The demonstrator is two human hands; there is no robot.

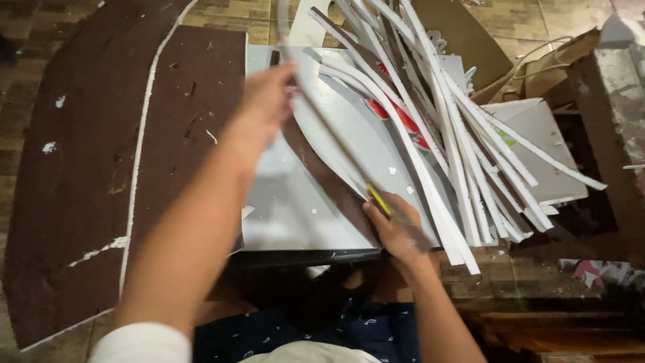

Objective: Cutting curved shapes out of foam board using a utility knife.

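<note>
While two large dark brown boards [87, 181] with white edges lie on the floor at the far left, the left hand [267, 101] reaches out over a grey-white work panel [289, 208]. Its fingers are closed round the upper part of a long thin strip [322, 121], which is blurred and runs slanting down toward the right hand. Beneath the strip a curved dark brown piece [322, 175] lies on the panel, just beside a curved white sheet [349, 141]. The right hand [398, 228] sits at the near edge of the panel, fingers curled round a tool with a yellow part [378, 199]; how tight that hold is cannot be told. Right of both hands a heap of long white offcut strips [457, 134] fans across the panel, with something red [403, 117] showing under them. Farther right stand a white board [537, 134] and brown cardboard pieces [557, 67].
</note>
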